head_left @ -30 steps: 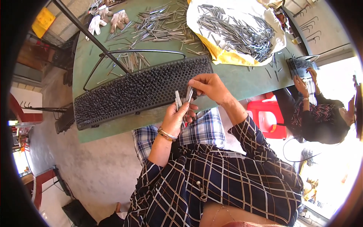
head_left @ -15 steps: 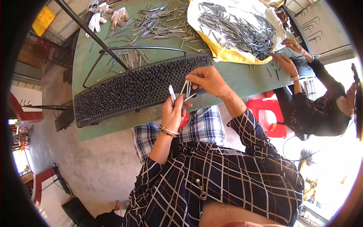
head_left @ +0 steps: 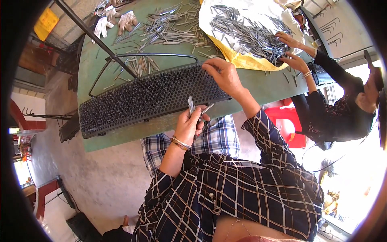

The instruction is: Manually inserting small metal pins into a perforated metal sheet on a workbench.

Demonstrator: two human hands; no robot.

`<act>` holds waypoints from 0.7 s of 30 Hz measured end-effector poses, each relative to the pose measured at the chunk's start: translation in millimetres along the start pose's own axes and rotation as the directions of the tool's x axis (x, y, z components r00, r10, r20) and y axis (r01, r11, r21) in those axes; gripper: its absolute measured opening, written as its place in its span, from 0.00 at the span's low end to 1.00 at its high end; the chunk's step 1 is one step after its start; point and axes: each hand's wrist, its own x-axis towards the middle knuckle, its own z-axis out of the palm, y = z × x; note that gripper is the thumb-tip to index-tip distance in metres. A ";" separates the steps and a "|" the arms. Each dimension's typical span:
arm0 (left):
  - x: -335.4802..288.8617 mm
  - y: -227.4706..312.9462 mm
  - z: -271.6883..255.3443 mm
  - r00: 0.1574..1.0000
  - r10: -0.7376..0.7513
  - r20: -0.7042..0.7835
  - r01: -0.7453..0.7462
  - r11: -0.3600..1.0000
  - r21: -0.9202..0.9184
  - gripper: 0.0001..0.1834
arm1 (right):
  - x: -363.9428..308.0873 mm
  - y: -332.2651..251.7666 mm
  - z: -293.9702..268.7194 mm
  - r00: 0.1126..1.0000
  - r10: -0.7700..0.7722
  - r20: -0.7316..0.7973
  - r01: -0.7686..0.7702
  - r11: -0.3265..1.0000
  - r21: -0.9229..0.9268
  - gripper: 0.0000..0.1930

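Observation:
My left hand [head_left: 186,128] is closed around a few slim grey metal rods [head_left: 190,103], whose ends stick out past the thumb and fingers. It is just in front of a long black perforated rack [head_left: 211,88]. My right hand [head_left: 227,78] is over the rack's right end, thumb and forefinger drawn together near its far edge. Whatever those fingertips pinch, if anything, is hidden. Dark little tips crowd most of the rack's holes, while open holes show toward the right end.
The rack lies on a green table [head_left: 100,74] beneath a black metal bar [head_left: 94,38]. Loose rods [head_left: 173,26] are spread behind it, with gloves [head_left: 127,21] at the far left. A co-worker's hands [head_left: 296,60] touch rods on a white-and-yellow sack [head_left: 258,62]. A red stool [head_left: 290,139] stands right.
My right hand has moved away from my left, up and right to the rack's far edge. My left hand still holds rods. The co-worker's hands have moved farther onto the sack's pile.

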 end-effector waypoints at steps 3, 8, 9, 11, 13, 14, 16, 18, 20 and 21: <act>-0.4 0.6 -1.3 1.000 -0.006 -0.001 0.006 1.000 -0.013 0.17 | 3.3 4.9 3.5 0.985 -0.169 0.028 0.171 0.981 -0.090 0.07; -0.9 0.1 -3.0 1.000 -0.002 -0.011 0.002 1.000 -0.001 0.17 | 5.5 -2.9 5.1 0.973 -0.216 0.087 0.227 0.963 -0.143 0.07; -1.2 0.9 -2.0 1.000 -0.003 -0.016 0.003 1.000 0.009 0.17 | 5.3 -2.1 6.3 0.973 -0.215 0.087 0.226 0.963 -0.145 0.07; -1.4 0.6 -1.1 1.000 -0.004 -0.019 0.004 1.000 0.006 0.17 | 4.5 0.3 10.2 0.968 -0.239 0.082 0.249 0.956 -0.153 0.07; -1.6 0.4 -1.4 1.000 -0.006 -0.023 0.006 1.000 0.003 0.17 | 5.2 2.3 11.9 0.964 -0.255 0.074 0.264 0.949 -0.174 0.07; -1.5 0.5 -2.4 1.000 -0.006 -0.018 0.006 1.000 -0.002 0.17 | 5.4 3.0 12.4 0.960 -0.272 0.066 0.279 0.940 -0.196 0.06; -1.3 0.4 -3.4 1.000 -0.007 -0.013 0.007 1.000 -0.007 0.16 | 5.2 3.6 11.8 0.958 -0.280 0.060 0.286 0.935 -0.208 0.06; -0.8 0.1 -3.5 1.000 -0.008 -0.009 0.008 1.000 -0.018 0.16 | 4.9 3.4 11.0 0.956 -0.287 0.053 0.292 0.930 -0.223 0.06; -0.9 0.0 -4.4 1.000 -0.010 -0.009 0.009 1.000 -0.024 0.16 | 3.8 5.1 13.9 0.966 -0.257 0.036 0.260 0.954 -0.151 0.06; -1.0 -0.1 -4.7 1.000 -0.011 -0.009 0.011 1.000 -0.029 0.16 | 3.6 6.0 15.0 0.966 -0.257 0.038 0.260 0.954 -0.151 0.06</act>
